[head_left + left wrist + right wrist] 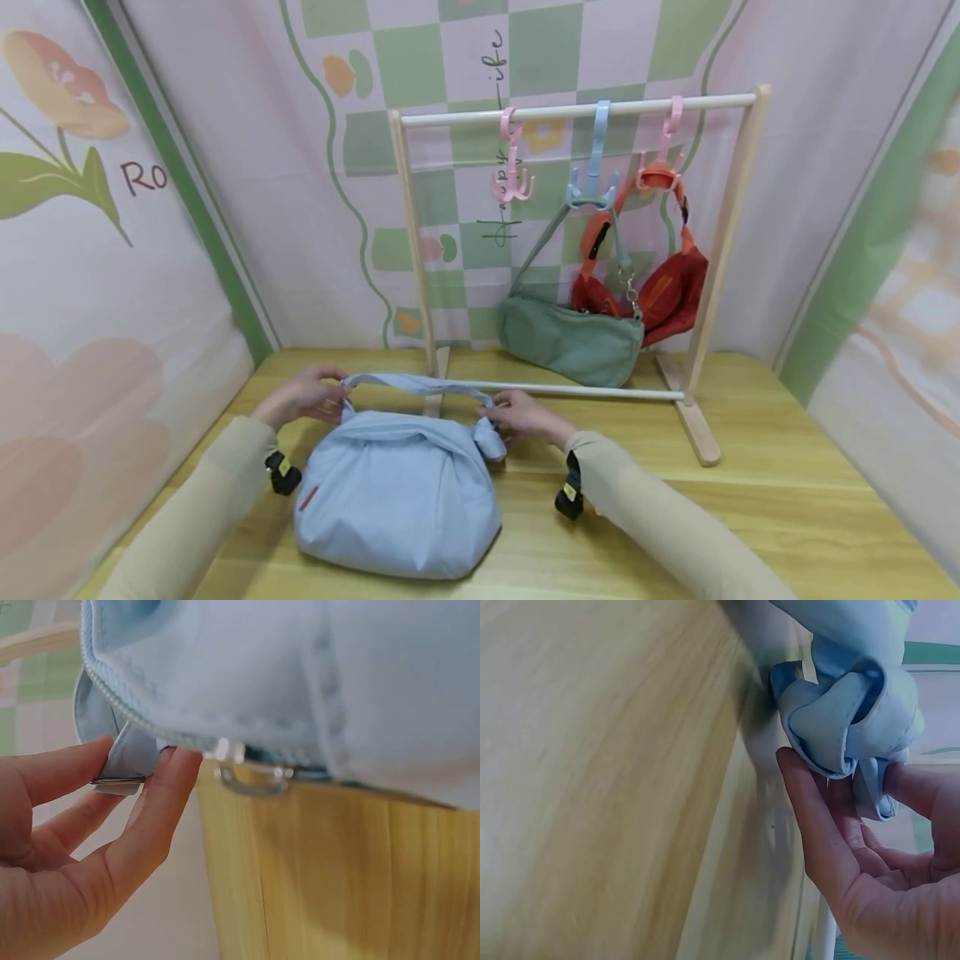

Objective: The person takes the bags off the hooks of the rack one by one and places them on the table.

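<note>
A light blue handbag (405, 492) with a small red tag stands on the wooden table, its strap (412, 382) raised in an arc above the opening. At the strap's left end, my left hand (307, 396) pinches the fabric near a metal buckle (118, 781). The bag's zipper and a metal ring (253, 784) show in the left wrist view. My right hand (525, 417) pinches the strap's other end, beside a knot (847, 720) in the fabric. Its index finger lies along the knot's underside in the right wrist view.
Behind the bag stands a wooden rack (723, 250) with a white top bar (457, 118). A pink hook (512, 162) hangs there without a bag. A green bag (570, 337) hangs from the blue hook (597, 154), and a red bag (678, 292) from another pink hook (670, 133).
</note>
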The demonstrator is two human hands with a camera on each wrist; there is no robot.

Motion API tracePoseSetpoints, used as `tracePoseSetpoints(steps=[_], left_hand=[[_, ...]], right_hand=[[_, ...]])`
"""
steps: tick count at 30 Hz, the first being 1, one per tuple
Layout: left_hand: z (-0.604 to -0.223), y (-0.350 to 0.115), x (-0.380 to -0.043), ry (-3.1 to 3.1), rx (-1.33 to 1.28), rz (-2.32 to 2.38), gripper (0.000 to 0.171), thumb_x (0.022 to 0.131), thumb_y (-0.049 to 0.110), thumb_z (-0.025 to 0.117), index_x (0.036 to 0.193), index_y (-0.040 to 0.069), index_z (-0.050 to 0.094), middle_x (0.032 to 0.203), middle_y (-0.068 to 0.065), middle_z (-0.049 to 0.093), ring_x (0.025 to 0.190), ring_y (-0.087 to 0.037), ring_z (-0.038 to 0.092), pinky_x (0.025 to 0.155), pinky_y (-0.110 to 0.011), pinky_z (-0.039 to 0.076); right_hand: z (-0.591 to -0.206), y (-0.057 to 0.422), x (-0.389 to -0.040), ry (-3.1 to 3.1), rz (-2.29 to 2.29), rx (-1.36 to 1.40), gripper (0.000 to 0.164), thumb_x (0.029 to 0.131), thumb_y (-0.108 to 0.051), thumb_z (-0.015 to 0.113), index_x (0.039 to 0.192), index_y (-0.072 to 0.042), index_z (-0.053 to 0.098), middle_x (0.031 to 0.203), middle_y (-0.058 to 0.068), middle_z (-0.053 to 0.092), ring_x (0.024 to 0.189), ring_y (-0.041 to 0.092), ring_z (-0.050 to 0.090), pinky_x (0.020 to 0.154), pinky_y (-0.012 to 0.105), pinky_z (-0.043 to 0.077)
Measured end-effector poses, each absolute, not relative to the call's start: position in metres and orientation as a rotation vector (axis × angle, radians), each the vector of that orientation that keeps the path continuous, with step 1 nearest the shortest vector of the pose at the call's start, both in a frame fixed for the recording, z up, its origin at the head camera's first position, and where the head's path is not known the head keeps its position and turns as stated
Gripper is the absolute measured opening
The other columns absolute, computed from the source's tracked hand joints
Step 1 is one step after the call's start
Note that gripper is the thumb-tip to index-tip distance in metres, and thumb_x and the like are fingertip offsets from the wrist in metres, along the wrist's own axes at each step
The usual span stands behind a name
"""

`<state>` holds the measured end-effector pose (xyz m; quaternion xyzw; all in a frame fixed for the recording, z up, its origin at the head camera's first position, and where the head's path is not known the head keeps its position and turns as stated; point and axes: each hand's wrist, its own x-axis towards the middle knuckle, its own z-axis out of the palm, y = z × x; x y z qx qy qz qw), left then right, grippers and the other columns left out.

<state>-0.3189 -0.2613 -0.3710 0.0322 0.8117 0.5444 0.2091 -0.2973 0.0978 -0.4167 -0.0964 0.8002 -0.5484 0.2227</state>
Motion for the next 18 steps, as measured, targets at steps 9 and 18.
tracePoseSetpoints(steps=[9, 18], left_hand=[[-0.382, -0.264, -0.322, 2.249, 0.077, 1.458, 0.033, 0.089, 0.004, 0.047, 0.116, -0.012, 0.036, 0.070, -0.010, 0.059, 0.061, -0.017, 0.060, 0.066, -0.038, 0.054], [-0.385, -0.264, -0.323, 2.247, 0.040, 1.412, 0.032, 0.087, 0.002, 0.046, 0.116, -0.011, 0.037, 0.070, -0.011, 0.059, 0.063, -0.019, 0.061, 0.067, -0.039, 0.053]], right_hand=[[-0.420, 0.094, -0.298, 2.189, -1.496, -0.193, 0.031, 0.089, -0.021, 0.053, 0.110, 0.001, 0.056, 0.077, 0.006, 0.061, 0.063, 0.016, 0.059, 0.059, 0.036, 0.053], [-0.423, 0.092, -0.300, 2.207, -1.463, -0.173, 0.030, 0.087, -0.026, 0.055, 0.105, -0.003, 0.060, 0.073, 0.005, 0.061, 0.061, 0.015, 0.058, 0.060, 0.035, 0.053]])
